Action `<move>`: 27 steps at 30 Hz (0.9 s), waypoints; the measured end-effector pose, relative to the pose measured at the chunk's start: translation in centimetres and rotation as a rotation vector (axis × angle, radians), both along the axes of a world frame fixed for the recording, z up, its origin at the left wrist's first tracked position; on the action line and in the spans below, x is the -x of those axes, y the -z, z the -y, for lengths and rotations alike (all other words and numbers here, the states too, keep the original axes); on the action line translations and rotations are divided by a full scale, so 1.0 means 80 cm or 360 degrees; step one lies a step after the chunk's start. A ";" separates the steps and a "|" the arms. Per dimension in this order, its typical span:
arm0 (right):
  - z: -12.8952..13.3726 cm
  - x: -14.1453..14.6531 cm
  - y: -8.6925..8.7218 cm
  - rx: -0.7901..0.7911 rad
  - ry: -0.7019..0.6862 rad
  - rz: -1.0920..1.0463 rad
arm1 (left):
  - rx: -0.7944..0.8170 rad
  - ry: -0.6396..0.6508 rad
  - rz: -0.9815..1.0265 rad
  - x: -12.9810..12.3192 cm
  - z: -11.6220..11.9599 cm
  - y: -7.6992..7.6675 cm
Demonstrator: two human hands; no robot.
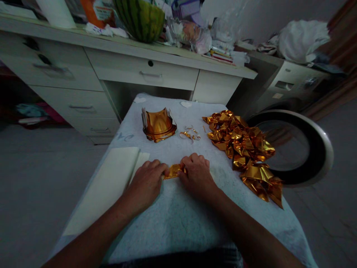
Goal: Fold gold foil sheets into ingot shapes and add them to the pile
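Note:
Between my two hands a small piece of gold foil (174,170) is stretched low over the cloth-covered table (178,227). My left hand (149,181) grips its left end with the fingers curled. At the other end my right hand (196,174) pinches it, thumb toward the foil. Much of the foil is hidden under the fingers. Beyond the hands stands a curved stack of gold foil sheets (159,124). Small curled scraps (190,134) lie to the right of that stack. A heap of crumpled, twisted gold foil pieces (240,137) spreads along the table's right side.
Folded whitish paper (107,178) lies along the table's left side. A white desk with drawers (150,69) stands behind, bearing a cut watermelon (141,20) and plastic bags. At right, a washing machine (290,80) has its round door (326,149) swung out beside the table.

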State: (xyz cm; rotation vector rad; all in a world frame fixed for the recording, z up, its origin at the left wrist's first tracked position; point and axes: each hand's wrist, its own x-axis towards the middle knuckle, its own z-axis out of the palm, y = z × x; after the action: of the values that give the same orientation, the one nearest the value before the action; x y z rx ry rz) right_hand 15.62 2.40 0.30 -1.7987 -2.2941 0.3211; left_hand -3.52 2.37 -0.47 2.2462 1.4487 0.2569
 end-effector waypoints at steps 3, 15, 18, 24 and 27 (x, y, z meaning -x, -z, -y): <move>-0.001 -0.012 0.000 0.0012 0.0020 -0.0040 | 0.0014 0.0019 -0.0023 0.001 0.001 -0.001; -0.007 -0.046 0.001 0.0071 -0.0028 -0.0077 | -0.0036 0.0037 0.0024 0.003 0.003 -0.003; -0.009 -0.050 0.001 0.0094 -0.0051 -0.0092 | -0.0039 0.0062 0.0040 0.004 0.003 -0.003; -0.010 -0.054 0.001 0.0137 -0.0081 -0.0096 | -0.0029 0.0063 0.0047 0.006 0.003 -0.004; -0.011 -0.057 -0.002 0.0150 -0.0107 -0.0112 | -0.0042 0.0089 0.0050 0.007 0.002 -0.002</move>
State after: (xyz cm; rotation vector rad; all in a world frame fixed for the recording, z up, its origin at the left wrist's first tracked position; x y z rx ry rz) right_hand 20.14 3.24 0.43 -1.7261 -2.3303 0.5037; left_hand -4.07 2.25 -0.28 2.2896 1.3719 0.2933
